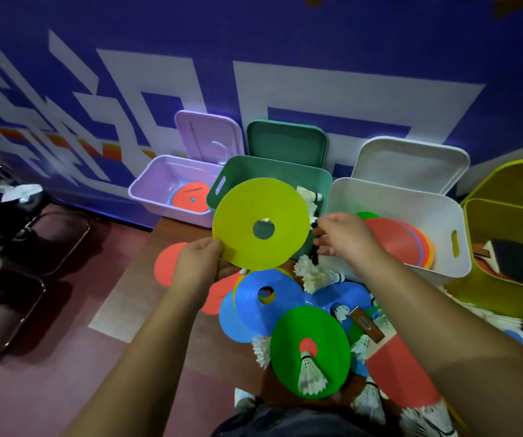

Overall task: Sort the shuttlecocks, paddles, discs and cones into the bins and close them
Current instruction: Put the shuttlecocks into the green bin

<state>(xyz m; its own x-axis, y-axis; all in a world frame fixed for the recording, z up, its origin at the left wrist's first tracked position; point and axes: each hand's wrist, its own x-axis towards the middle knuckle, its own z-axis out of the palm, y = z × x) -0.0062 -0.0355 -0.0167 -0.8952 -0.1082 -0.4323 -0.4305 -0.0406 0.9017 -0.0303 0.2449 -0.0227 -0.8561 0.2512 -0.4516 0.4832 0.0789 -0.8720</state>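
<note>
My left hand (198, 264) pinches the lower left edge of a yellow-green disc (241, 222) and holds it up in front of the green bin (273, 171). My right hand (345, 239) hovers with loosely spread fingers over the gap between the green bin and the white bin (411, 197); nothing shows in it. On the floor below lie blue discs (260, 310), a green disc (310, 348), red discs (167, 263), a red paddle (395, 367) and several white shuttlecocks (312, 370). The green bin holds shuttlecocks (309, 195).
A lilac bin (159, 184) at the left holds a red disc. The white bin holds red and orange flat pieces. A yellow bin (506, 241) at the right holds paddles. All lids stand open against the blue wall. Dark chairs (17, 263) stand at the left.
</note>
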